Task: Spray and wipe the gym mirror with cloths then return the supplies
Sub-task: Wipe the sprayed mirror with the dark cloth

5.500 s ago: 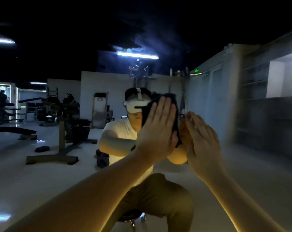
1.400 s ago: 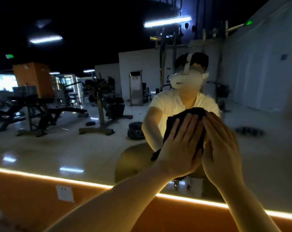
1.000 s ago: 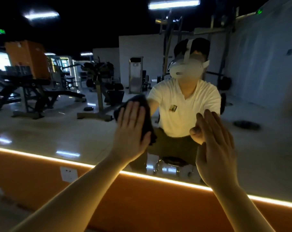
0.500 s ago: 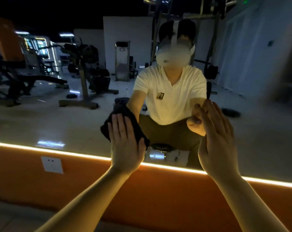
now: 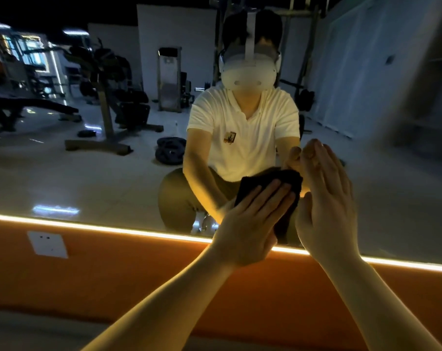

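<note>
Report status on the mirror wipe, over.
Left hand flat, pressing black fabric cloth on gym mirror, low by glowing light strip. Right hand open, flat beside cloth. No obstruction seen.

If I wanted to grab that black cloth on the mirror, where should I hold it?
Probably the top edge of the black cloth, which pokes out past the left hand pressing it flat on the mirror. Come from above and pinch that free edge, because the right hand crowds the right side.
</note>
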A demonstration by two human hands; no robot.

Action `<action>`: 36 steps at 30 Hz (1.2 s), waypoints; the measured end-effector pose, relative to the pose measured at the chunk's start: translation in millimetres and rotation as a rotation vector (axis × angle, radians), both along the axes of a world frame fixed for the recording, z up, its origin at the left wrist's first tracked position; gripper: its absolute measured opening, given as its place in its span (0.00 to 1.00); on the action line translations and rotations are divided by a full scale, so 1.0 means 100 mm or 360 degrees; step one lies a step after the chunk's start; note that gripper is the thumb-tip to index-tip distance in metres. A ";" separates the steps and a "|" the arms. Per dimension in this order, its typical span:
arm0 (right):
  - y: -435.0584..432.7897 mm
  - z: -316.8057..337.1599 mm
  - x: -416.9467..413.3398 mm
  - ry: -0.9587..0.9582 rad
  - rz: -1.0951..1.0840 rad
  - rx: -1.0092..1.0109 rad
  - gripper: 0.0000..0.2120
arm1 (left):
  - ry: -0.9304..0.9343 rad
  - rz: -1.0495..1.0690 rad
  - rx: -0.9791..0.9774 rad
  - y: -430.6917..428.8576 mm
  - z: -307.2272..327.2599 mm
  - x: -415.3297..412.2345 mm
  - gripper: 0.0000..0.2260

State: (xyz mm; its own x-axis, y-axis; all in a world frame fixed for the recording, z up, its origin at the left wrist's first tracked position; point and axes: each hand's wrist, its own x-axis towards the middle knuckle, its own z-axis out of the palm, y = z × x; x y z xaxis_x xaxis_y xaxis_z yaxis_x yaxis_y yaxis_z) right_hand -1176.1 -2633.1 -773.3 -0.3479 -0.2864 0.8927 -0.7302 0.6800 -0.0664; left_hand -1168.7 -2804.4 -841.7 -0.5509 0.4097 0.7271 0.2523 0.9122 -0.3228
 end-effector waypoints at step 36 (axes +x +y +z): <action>-0.27 -0.06 0.11 -0.0106 -0.0028 0.0105 0.30 | 0.0058 0.0367 -0.0184 -1.64 -0.19 0.68 0.36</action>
